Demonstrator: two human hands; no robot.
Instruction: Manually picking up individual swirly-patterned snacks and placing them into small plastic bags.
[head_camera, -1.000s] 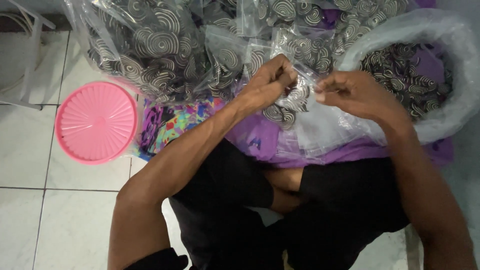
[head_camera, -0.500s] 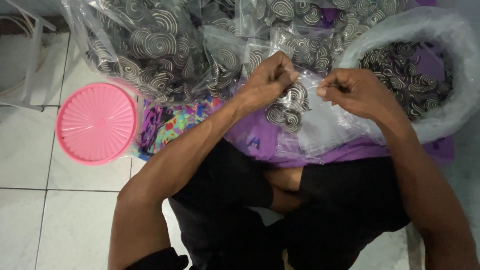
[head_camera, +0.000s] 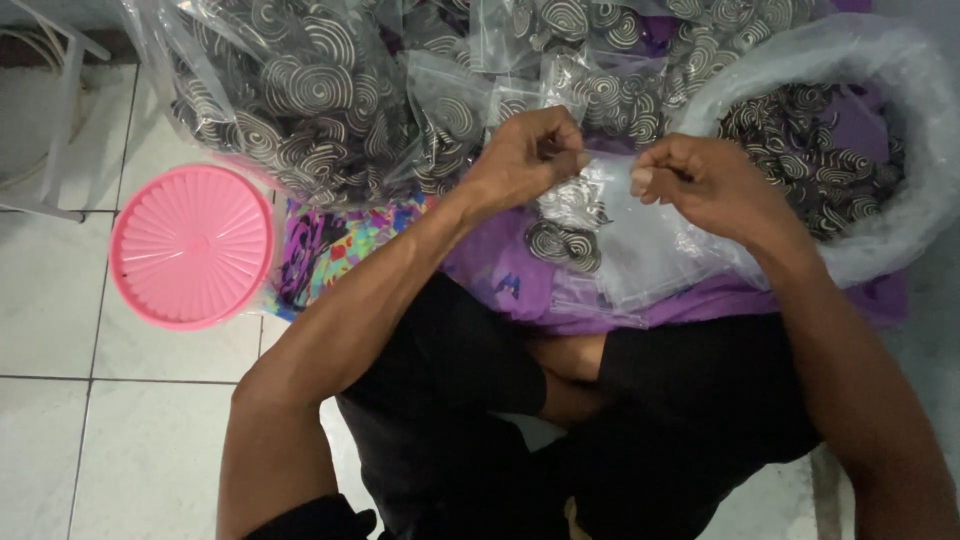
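Since the picture a second ago, the two hands have come a little lower and the small clear bag (head_camera: 578, 205) hangs lower between them. The pink lid (head_camera: 191, 246) has stayed where it was.

From the head camera, the left hand (head_camera: 522, 157) is curled shut, pinching the top edge of the small clear bag. The right hand (head_camera: 705, 185) is curled too and pinches the other end of that top edge. The hands are near each other but do not touch. The bag hangs between them, above the purple cloth (head_camera: 520, 275), with dark swirly snacks inside.

Behind the hands lies a heap of filled bags (head_camera: 320, 90) with the same swirly snacks. To the right is a big clear sack (head_camera: 880, 70), open, with loose snacks in it. The pink lid lies flat on the white tile floor (head_camera: 60, 400), at the left.
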